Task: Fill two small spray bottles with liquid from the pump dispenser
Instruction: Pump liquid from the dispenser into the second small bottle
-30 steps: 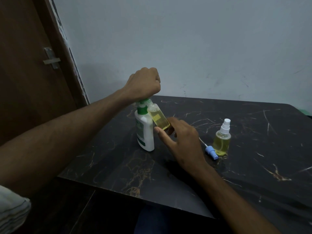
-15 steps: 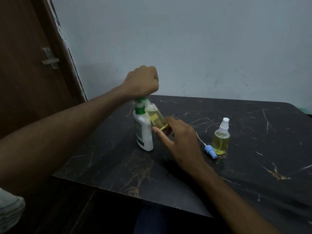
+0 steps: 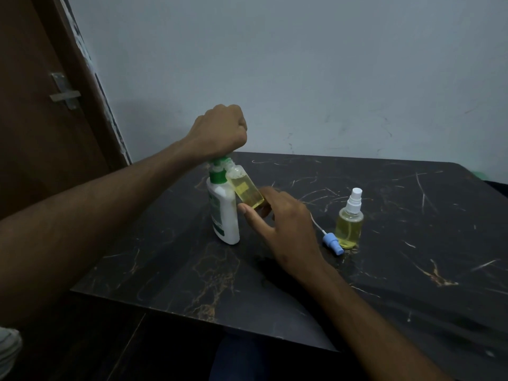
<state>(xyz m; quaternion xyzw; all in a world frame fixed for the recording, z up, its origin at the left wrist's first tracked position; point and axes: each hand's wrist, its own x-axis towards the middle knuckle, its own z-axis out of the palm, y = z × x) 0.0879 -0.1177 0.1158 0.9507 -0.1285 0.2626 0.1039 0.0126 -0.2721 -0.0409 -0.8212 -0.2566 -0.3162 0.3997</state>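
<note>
A white pump dispenser (image 3: 224,213) with a green collar and green pump head stands upright on the dark marbled bench (image 3: 412,270), toward its left rear part. The left hand (image 3: 220,132) sits on top of the pump as a closed fist, knuckles up, its underside resting on the green head; whether the fingers wrap the pump or only press on it cannot be told, since the fist hides them. Just to the right of the dispenser, an uncapped small spray bottle (image 3: 246,188) is held tilted, its open neck leaning up against the pump's nozzle and its base pointing down and to the right. It is largely filled with yellow liquid. The right hand (image 3: 283,224) holds this bottle at its lower end, thumb stretched along the near side and the other fingers curled behind the base. Its removed blue spray cap (image 3: 333,243), with a thin white dip tube trailing back toward the right hand, lies on its side on the bench to the right of that hand. Just beside the cap, touching or nearly so, a second small spray bottle (image 3: 349,224) stands upright with a white spray top fitted and yellow liquid filling most of its round body. A brown door with a metal latch (image 3: 64,92) stands at the left, and a pale wall rises behind the bench.
</note>
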